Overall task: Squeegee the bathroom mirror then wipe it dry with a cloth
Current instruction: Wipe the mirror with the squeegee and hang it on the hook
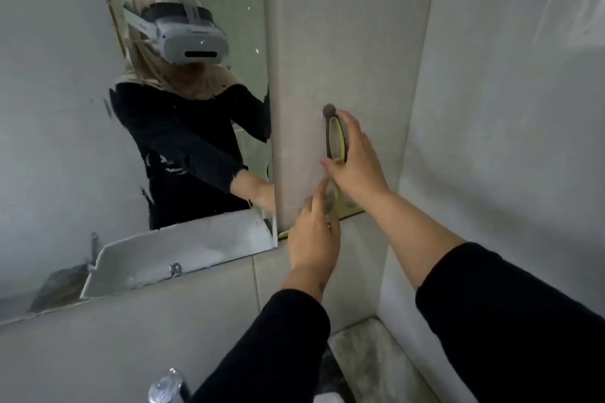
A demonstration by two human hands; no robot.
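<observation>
The bathroom mirror (65,114) fills the left of the view and reflects a person in a headset. On the tiled wall just right of it, a yellow-green squeegee (334,137) hangs by its looped handle from a round grey hook (329,109), blade downward. My right hand (358,163) wraps thumb and fingers around the handle. My left hand (311,239) is below it, index finger stretched up against the squeegee's neck, holding nothing. No cloth is in view.
A chrome tap (167,383) shows at the bottom edge. A mottled stone ledge (370,357) runs along the right wall's corner. The mirror reflects a white basin. Tiled walls close in ahead and on the right.
</observation>
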